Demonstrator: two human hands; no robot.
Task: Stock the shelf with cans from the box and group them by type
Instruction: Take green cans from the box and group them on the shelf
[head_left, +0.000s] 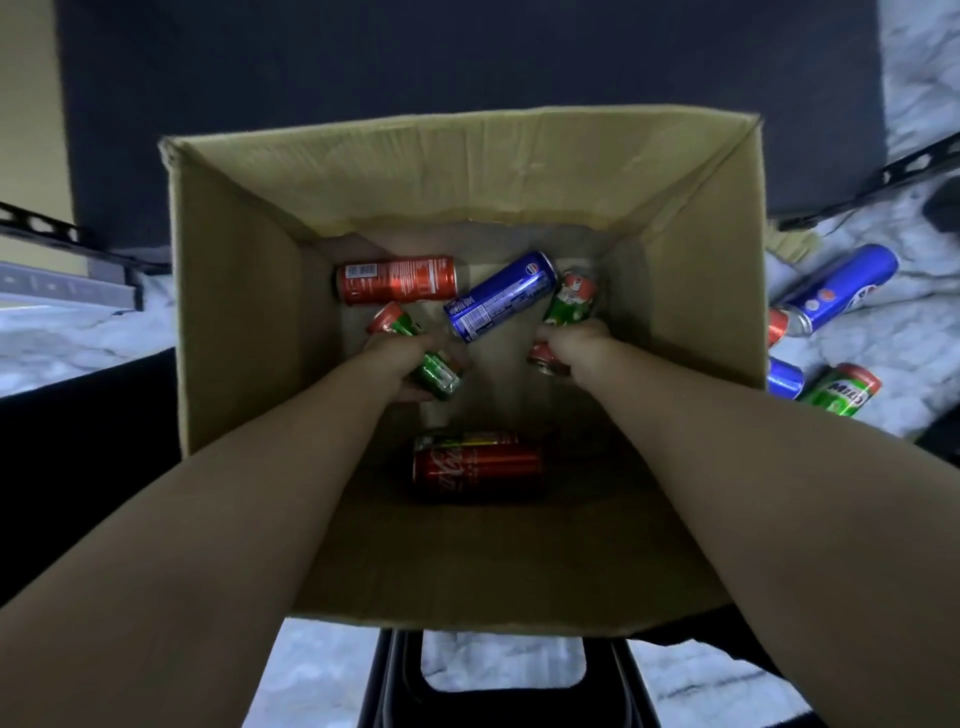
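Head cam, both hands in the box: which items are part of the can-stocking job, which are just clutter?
Job:
cardboard box
left hand, grip on a green can
right hand, grip on a green can with red ends
blue can
two red cans
cans on the floor

Clutter:
black stool
black metal rail

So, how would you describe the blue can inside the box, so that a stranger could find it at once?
Look into the open brown cardboard box, down to its floor at the far end. Between the person's two hands lies a slim blue metal can, on its side and slanted. It is the only blue can in the box; the others there are red or green.
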